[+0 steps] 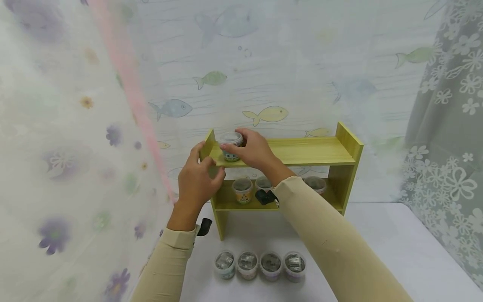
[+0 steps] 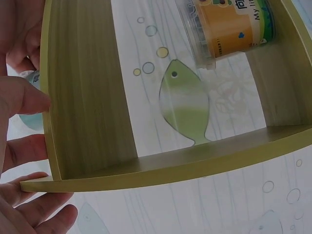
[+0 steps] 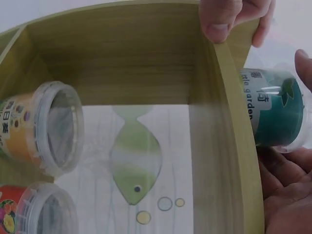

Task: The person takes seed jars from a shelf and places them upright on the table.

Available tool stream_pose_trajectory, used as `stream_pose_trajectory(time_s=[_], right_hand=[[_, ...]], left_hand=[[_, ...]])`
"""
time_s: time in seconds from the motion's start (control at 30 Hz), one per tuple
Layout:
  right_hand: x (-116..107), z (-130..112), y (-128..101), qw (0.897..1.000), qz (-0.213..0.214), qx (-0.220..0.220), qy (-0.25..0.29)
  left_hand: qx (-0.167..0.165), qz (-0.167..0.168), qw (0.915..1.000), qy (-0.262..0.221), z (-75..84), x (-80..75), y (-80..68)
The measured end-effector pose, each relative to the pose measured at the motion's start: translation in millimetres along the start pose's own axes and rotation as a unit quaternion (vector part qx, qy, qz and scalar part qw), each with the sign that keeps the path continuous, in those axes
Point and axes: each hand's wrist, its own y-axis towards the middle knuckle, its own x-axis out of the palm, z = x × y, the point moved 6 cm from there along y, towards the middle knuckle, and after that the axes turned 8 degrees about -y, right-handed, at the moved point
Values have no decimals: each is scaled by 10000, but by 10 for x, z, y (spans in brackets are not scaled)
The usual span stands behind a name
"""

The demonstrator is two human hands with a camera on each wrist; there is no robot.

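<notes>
A small plastic tub (image 1: 231,157) with a clear lid and a teal label (image 3: 278,109) stands on the top board at the left end of a yellow-green wooden shelf (image 1: 309,152). My right hand (image 1: 258,151) holds this tub, thumb on the near side and fingers round the back. At the shelf's left end, my left hand (image 1: 198,180) grips the side panel and the board's corner. The left wrist view shows its thumb on the board's front edge, with fingers (image 2: 53,214) beyond the side panel.
On the middle board stand an orange-labelled tub (image 1: 242,192), a red-labelled tub (image 3: 10,209) and another tub (image 1: 315,184), partly behind my right arm. Several lidded tubs (image 1: 247,265) line up on the white table (image 1: 377,235) in front. A fish-print curtain (image 1: 302,84) hangs behind.
</notes>
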Motion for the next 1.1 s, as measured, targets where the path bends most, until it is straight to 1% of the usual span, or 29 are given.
stream_pose_trajectory(time_s=[0.2, 0.43, 0.6, 0.93, 1.1], right_hand=[[-34, 29, -26, 9997, 42, 98, 208], [-108, 13, -60, 9998, -55, 168, 62], [-156, 34, -91, 9996, -86, 250, 72], [-231, 108, -176, 9996, 38, 238, 155], [-287, 145, -228, 9997, 65, 217, 89]], left_hand=[[-16, -29, 10000, -42, 8, 4, 4], [-45, -32, 10000, -69, 9, 19, -6], [-32, 17, 10000, -36, -4, 20, -17], [-49, -28, 10000, -24, -11, 28, -13], [-53, -32, 10000, -46, -5, 24, -14]])
